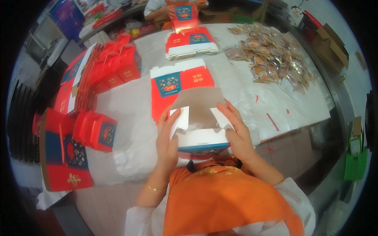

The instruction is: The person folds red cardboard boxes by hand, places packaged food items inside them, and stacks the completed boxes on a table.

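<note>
A partly folded cardboard gift box (202,137) is between my hands in front of my orange apron. Its grey inside faces up, with white flaps standing at both sides and a white edge along the front. My left hand (167,135) grips the left side, with the thumb by the left flap. On the right side my right hand (238,133) is closed the same way, fingers behind the right flap. Just beyond the box lies a flat red-and-blue box blank (189,78) on the table, partly covered by it.
Folded red boxes (118,69) and a stack of flat blanks (78,80) are at left, near a large red carrier (65,157). Another blank stack (193,49) lies at the back, where a co-worker holds a red box (184,17). Small packets (275,59) are heaped at right.
</note>
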`<action>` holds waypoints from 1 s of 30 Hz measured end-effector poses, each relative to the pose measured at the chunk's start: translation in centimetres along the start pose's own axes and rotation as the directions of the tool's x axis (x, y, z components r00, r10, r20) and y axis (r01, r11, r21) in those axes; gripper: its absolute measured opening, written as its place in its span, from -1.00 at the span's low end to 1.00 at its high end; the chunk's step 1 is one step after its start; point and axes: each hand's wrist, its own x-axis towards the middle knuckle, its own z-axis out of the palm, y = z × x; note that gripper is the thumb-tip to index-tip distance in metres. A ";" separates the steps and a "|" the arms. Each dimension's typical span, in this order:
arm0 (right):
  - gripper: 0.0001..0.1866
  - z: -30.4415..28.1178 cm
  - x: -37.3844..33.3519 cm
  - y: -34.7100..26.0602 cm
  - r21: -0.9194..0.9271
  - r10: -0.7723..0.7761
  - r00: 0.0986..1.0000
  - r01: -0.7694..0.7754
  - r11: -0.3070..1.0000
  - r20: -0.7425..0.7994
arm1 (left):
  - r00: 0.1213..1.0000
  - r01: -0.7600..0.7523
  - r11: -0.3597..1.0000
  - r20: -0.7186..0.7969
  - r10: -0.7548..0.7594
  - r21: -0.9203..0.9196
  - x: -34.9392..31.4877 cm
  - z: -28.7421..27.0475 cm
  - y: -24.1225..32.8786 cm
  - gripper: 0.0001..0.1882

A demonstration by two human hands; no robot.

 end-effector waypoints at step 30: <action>-0.44 -0.2 1.6 -0.5 0.175 0.051 0.997 -0.061 0.983 0.059 | 0.969 0.159 0.913 -0.118 -0.217 -0.375 -0.6 -0.3 0.4 -0.59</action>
